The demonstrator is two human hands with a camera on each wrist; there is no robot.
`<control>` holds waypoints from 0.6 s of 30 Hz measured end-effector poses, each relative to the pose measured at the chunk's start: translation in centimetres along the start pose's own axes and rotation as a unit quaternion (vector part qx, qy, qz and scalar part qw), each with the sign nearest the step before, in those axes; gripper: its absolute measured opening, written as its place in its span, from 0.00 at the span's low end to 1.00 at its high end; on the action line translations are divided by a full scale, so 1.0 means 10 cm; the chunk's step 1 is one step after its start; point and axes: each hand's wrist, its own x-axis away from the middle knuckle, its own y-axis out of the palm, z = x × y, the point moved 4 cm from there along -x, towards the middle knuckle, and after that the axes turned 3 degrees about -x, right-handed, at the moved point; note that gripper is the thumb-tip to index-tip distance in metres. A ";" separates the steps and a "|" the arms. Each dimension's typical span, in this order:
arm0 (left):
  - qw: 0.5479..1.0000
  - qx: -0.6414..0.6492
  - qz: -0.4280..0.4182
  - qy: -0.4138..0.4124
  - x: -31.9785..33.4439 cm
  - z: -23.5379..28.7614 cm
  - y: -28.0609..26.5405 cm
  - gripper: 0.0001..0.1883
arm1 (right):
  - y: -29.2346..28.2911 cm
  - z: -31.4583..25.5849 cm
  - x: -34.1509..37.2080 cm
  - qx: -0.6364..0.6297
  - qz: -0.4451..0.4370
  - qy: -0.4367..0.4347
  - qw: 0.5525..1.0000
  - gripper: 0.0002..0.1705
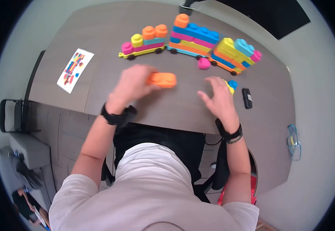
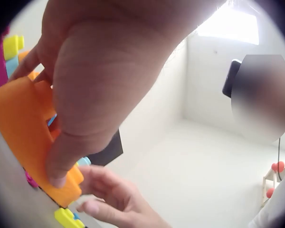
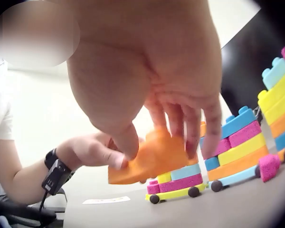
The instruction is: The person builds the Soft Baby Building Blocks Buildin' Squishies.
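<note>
My left hand (image 1: 132, 82) grips a long orange toy block (image 1: 164, 80) over the near part of the table, thumb on its near side in the left wrist view. My right hand (image 1: 220, 99) is off to the right, fingers spread and loosely bent around nothing. Partly hidden behind its fingers are a yellow block (image 1: 231, 89) and a blue block (image 1: 233, 83). Beyond the hands stands a train of stacked building blocks: a yellow-based wagon (image 1: 148, 49), a light-blue-based wagon (image 1: 190, 49) and an orange-based wagon (image 1: 233, 57). A loose pink block (image 1: 203, 63) lies before them.
A printed picture card (image 1: 75, 71) lies at the left of the table (image 1: 110, 23). To the right are a small black device (image 1: 247, 98) and clear goggles (image 1: 293, 142). A black screen (image 1: 275, 15) stands at the back. Another person (image 1: 27, 206) sits far left.
</note>
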 end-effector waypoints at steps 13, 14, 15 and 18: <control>0.970 -0.067 0.000 -0.233 -0.06 -1.03 0.26 0.35 | -0.11 1.86 0.28 0.046 -0.013 0.284 0.958 0.33; 0.969 -0.052 -0.002 -0.242 -0.05 -1.01 0.24 0.34 | -0.10 1.87 0.27 0.031 -0.013 0.292 0.956 0.30; 0.969 -0.053 -0.006 -0.241 -0.04 -0.98 0.24 0.34 | -0.09 1.91 0.25 0.031 -0.013 0.296 0.955 0.30; 0.979 -0.050 0.097 -0.171 -0.04 -0.72 0.18 0.34 | 0.00 1.82 0.20 -0.112 -0.057 0.319 0.939 0.21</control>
